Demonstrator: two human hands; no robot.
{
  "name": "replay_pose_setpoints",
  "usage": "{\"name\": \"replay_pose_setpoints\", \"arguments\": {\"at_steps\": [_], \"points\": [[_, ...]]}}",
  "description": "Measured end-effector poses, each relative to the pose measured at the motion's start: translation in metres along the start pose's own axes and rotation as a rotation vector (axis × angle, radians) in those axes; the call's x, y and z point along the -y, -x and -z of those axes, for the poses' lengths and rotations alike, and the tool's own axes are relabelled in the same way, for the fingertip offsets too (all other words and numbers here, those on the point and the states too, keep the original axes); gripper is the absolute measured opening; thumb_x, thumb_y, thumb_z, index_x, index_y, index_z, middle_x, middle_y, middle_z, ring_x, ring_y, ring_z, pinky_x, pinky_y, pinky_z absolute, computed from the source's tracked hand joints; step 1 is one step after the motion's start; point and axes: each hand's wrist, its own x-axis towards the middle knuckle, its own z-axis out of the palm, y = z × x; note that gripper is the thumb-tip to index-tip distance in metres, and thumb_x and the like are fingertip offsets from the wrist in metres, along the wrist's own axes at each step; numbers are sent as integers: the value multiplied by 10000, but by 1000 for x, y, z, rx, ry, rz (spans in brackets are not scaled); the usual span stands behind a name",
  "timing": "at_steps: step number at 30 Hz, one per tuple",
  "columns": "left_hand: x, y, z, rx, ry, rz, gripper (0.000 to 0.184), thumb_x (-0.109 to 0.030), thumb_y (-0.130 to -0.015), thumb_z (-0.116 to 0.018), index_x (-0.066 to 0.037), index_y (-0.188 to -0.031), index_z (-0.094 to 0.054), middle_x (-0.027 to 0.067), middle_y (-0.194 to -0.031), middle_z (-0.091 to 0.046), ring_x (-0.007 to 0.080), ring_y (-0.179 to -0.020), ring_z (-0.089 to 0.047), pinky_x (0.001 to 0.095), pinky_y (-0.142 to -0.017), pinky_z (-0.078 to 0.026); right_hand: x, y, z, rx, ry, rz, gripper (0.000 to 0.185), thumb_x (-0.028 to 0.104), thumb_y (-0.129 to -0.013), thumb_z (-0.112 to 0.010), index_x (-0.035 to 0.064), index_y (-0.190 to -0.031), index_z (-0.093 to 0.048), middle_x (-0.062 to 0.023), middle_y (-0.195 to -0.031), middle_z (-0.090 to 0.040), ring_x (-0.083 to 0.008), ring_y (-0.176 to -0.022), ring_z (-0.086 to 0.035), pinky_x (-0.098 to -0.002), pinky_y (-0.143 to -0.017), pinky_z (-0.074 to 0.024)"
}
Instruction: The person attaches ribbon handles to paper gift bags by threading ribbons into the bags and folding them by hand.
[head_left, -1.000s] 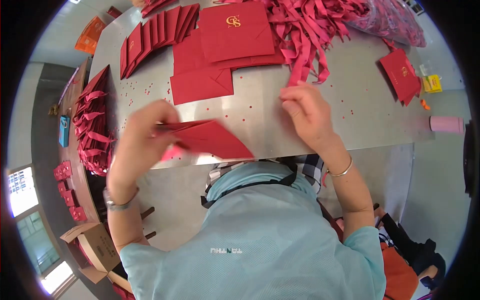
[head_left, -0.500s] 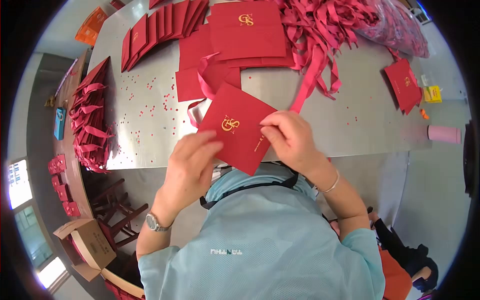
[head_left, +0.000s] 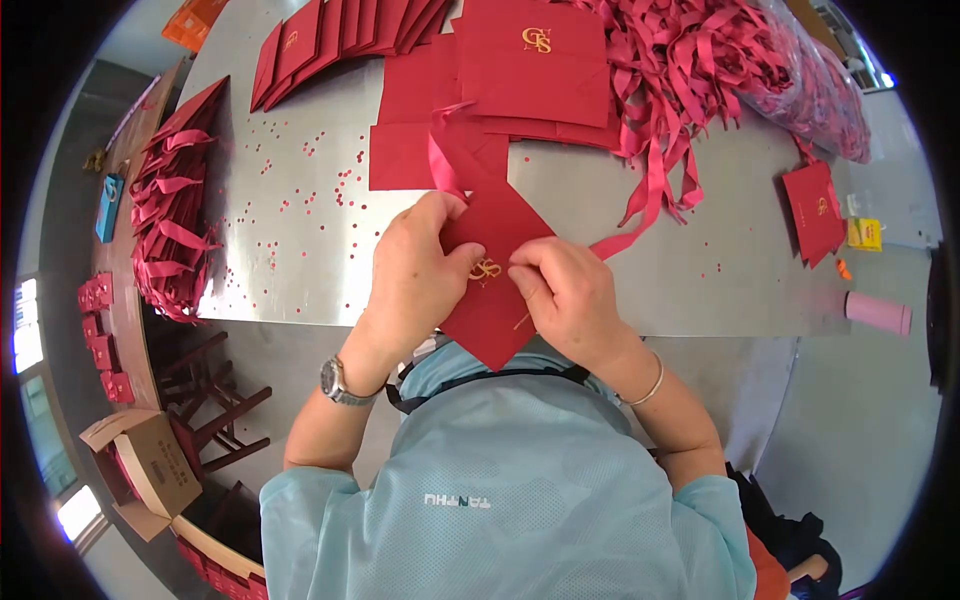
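Observation:
A flat red paper bag (head_left: 497, 325) with a gold monogram is tilted cornerwise in front of me, over the table's near edge. My left hand (head_left: 418, 262) is closed on its upper left edge, thumb across the front. A pink ribbon loop (head_left: 440, 158) rises from the bag beside those fingers. Over the right part of the bag, my right hand (head_left: 565, 295) is pinched, fingertips near the monogram. A second length of pink ribbon (head_left: 622, 243) runs from the ribbon pile to this hand; its end is hidden by the fingers.
Stacked red bags (head_left: 535, 80) lie beyond my hands, beside a ribbon pile (head_left: 690, 70) and a plastic sack (head_left: 810, 90). Bags with ribbons (head_left: 175, 220) line the table's left side. A pink cylinder (head_left: 880, 312) is at the right edge; stools (head_left: 225, 410) stand below left.
My left hand has gone from loose, blurred fingers at the bag's left side to a grip higher on its edge. The bag is turned more upright, and my right hand remains pinched over it.

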Motion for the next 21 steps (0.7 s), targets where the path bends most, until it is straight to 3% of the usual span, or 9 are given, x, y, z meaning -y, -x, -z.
{"name": "replay_pose_setpoints", "arguments": {"at_steps": [2,4,5,7,10,21], "points": [[4,-2,2,106,155,76,295,-39,-756,-725,13,-1026,-620,166,-862,-669,326,-807,-645,386,-733,-512,3,-11,1,-4,11,14,98,85,-814,-696,62,-849,-608,-84,-759,-629,-287,-670,-621,-391,-588,-476],[14,-4,1,208,378,71,212,-7,-795,-684,27,-999,-638,150,-789,-673,241,-720,-658,330,-673,-514,6,-16,-2,-4,20,25,94,86,-818,-692,60,-852,-609,-83,-748,-632,-289,-662,-625,-392,-581,-480],[16,-4,1,205,385,80,212,-7,-795,-684,27,-999,-638,150,-789,-673,241,-720,-658,330,-673,-514,6,-17,-4,4,12,-14,86,93,-829,-687,62,-856,-611,-87,-742,-636,-291,-653,-626,-394,-572,-482],[18,-4,3,298,488,209,164,0,-837,-646,34,-996,-661,105,-795,-682,136,-730,-632,284,-673,-504,6,-18,-6,24,6,-54,80,101,-840,-681,63,-859,-613,-91,-737,-641,-294,-644,-628,-396,-563,-483],[24,-4,-1,323,623,303,160,1,-859,-621,38,-1006,-670,71,-810,-690,97,-744,-612,267,-682,-504,6,-19,-7,112,20,-182,73,90,-883,-654,30,-910,-621,-134,-788,-649,-308,-690,-634,-369,-603,-501],[35,-4,-7,315,670,296,147,0,-851,-610,34,-983,-664,74,-802,-688,116,-738,-629,275,-681,-508,1,-25,-14,128,92,-173,63,120,-853,-662,72,-831,-627,-110,-731,-642,-309,-629,-629,-390,-543,-485]]}}
